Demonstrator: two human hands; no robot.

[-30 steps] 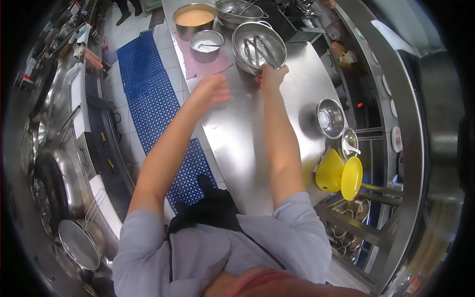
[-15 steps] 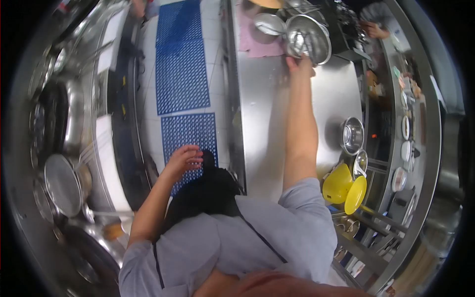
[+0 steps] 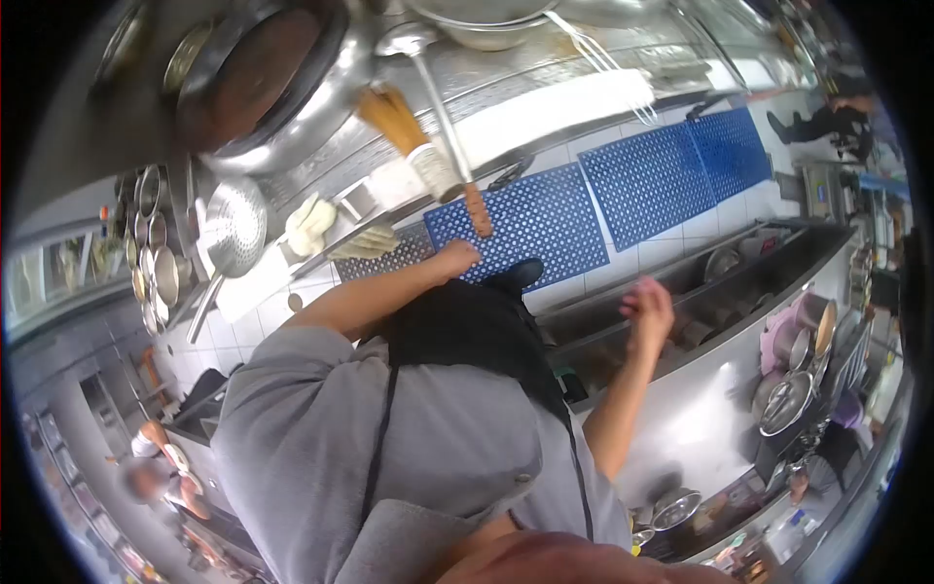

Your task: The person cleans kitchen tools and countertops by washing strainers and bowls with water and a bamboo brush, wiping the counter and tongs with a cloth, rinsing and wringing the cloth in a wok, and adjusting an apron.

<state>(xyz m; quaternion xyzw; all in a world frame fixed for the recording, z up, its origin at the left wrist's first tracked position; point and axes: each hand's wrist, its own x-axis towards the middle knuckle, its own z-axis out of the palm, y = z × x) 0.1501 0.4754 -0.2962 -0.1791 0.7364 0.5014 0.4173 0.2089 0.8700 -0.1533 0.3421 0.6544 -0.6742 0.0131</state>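
My left hand [image 3: 455, 259] is curled closed in front of the black apron, with no object visible in it. Just beyond it is the brown handle end of a long ladle [image 3: 448, 127], which lies across the stove edge beside a straw brush [image 3: 397, 122]. A slightly blurred right hand, my right hand [image 3: 650, 310], is raised over the near side of the steel table [image 3: 715, 389], fingers loosely bent and apart, holding nothing. The colander [image 3: 786, 403] with tongs stands on the table's far part, away from both hands.
A large wok [image 3: 263, 83] and a perforated skimmer [image 3: 234, 229] are at the upper left. Pale gloves [image 3: 309, 224] lie by the stove edge. Blue mats [image 3: 525, 219] cover the floor. One person [image 3: 161, 477] is at lower left, another [image 3: 822, 477] at lower right.
The view has swung left towards the stove. My right hand has let go of the colander and drawn back. My left hand has closed and now appears near the ladle handle.
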